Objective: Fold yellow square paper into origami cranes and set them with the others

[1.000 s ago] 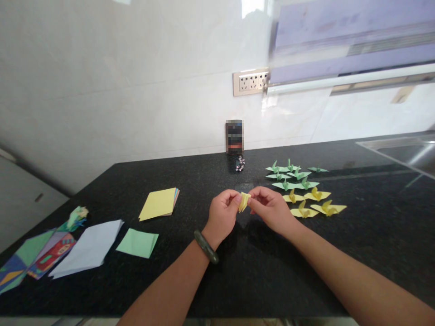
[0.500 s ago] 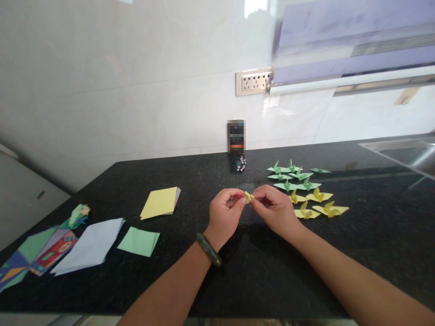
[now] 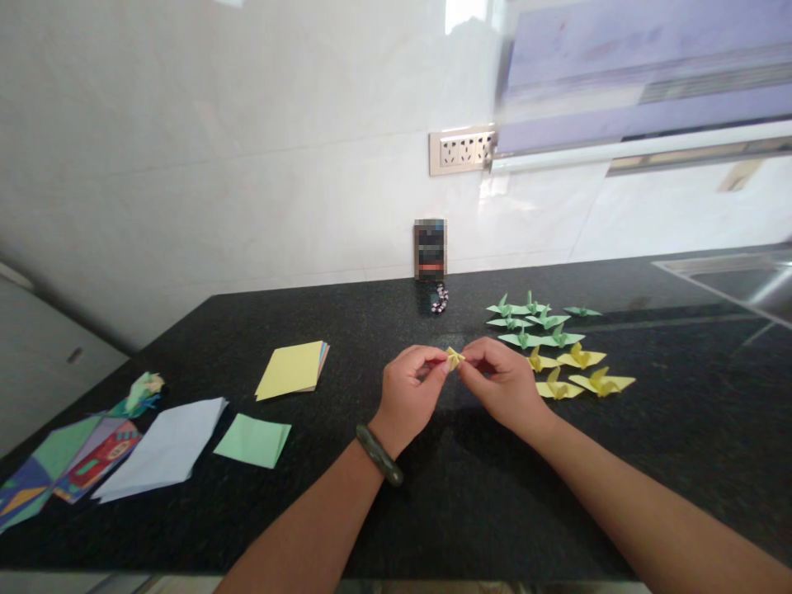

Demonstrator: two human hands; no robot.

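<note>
Head view shows two bare hands above a black speckled countertop (image 3: pixel 359 318), and I take the paper between them as the centre of the clock. This small folded yellow paper (image 3: pixel 454 360) is held at both sides. The left hand (image 3: pixel 412 396) pinches its left edge, thumb and forefinger close together; the right hand (image 3: pixel 500 375) pinches the right edge in the same narrow way. How the other fingers are placed, I cannot tell well.

At 2 o'clock seven green origami cranes (image 3: pixel 545 318) stand in a group. At 3 o'clock are four yellow origami cranes (image 3: pixel 601 382); the right hand stands in front of the nearest ones and covers their edges partly. Near 12 o'clock a pixelated dark object (image 3: pixel 431 250) is upright near the wall (image 3: pixel 247 206), with a beaded strand (image 3: pixel 440 299) just before it.

At 9 o'clock lies a stack of square paper (image 3: pixel 290 371), yellow on top. Between 8 and 9 o'clock are green square sheets (image 3: pixel 253 440), then white sheets (image 3: pixel 167 450), then a colourful printed sheet (image 3: pixel 99 462). A green bangle (image 3: pixel 379 454) circles the left wrist, toward 7 o'clock.
</note>
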